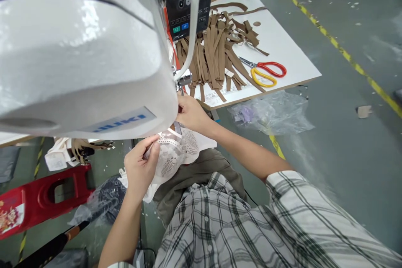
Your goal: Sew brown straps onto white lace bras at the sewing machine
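Observation:
A white lace bra (169, 161) lies over my lap, its cups facing up under the front of the sewing machine head (94, 58). My left hand (141, 163) is closed, its thumb and forefinger pinching the scalloped top edge of a cup. On the far side, my right hand (193, 113) is beside the needle area with its fingers curled together. The machine head hides those fingertips and what they hold. A metal clamp part (184, 78) of the machine shows just above that hand.
Brown fabric strips (213, 54) and red-and-yellow-handled scissors (266, 73) lie on the white table (292, 65). A control panel (190, 4) stands behind the machine. Below are a clear plastic bag (276, 111) and a red stool (47, 201). A white bundle (59, 155) with brown strips sits left.

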